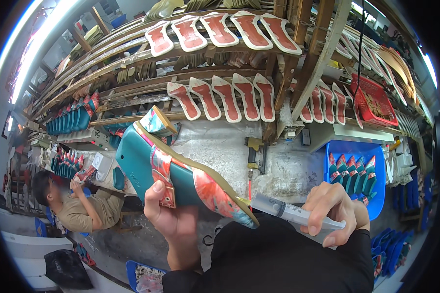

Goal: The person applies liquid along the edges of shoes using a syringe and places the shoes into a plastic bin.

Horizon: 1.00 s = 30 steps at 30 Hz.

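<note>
My left hand (175, 219) is closed around a sandal (215, 193) built on a teal shoe last (138, 158). The sandal has a red and turquoise floral upper, a strap with a small buckle plate, and a floral-covered heel, tilted up. In my right hand (335, 207) is a clear plastic syringe (284, 210), fingers wrapped about its plunger end. Its yellowish tip is at the edge of the sole near the toe; whether it touches or anything comes out, I cannot tell.
Wooden racks hold rows of red-and-white insole pieces (217, 30). A blue bin (382, 195) of floral shoes on lasts stands right, below a red basket (371, 102). A hand tool with a red hose (253, 151) lies on the workbench (208, 134). Another person (85, 207) works at left.
</note>
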### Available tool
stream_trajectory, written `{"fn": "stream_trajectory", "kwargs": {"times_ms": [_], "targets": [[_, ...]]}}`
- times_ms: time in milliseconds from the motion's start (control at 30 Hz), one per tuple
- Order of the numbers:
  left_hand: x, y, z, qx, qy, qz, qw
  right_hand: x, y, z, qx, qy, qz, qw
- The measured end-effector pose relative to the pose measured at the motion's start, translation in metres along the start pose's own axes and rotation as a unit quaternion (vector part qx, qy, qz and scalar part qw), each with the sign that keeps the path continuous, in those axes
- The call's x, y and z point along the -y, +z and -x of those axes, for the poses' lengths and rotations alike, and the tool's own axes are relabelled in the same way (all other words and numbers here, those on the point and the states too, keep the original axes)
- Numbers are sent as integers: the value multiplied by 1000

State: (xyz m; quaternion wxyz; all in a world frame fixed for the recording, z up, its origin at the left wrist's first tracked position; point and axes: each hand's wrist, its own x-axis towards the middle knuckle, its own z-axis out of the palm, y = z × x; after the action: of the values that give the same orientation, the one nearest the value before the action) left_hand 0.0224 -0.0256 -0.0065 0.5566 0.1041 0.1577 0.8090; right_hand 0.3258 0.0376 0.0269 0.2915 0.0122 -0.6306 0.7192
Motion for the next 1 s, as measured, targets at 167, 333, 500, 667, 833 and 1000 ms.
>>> {"fn": "stream_trajectory", "kwargs": {"times_ms": [167,333,500,667,833,1000], "targets": [[-5,-15,-4,-37,13,9,999,-2,1,1,-1,13,0,1000],[-8,-17,-11,-58,18,29,998,-6,-1,2,0,13,-6,1000],[-14,-24,-19,-63,27,28,997,-8,-2,5,-4,25,-19,999],[-15,-34,-29,-60,5,75,995,-13,-5,8,-12,20,-26,999],[-15,-37,-34,-55,-14,102,993,-14,-4,17,-18,26,-31,999],[-17,-37,-34,-84,-1,100,991,-13,-2,24,-17,26,-32,999]]}}
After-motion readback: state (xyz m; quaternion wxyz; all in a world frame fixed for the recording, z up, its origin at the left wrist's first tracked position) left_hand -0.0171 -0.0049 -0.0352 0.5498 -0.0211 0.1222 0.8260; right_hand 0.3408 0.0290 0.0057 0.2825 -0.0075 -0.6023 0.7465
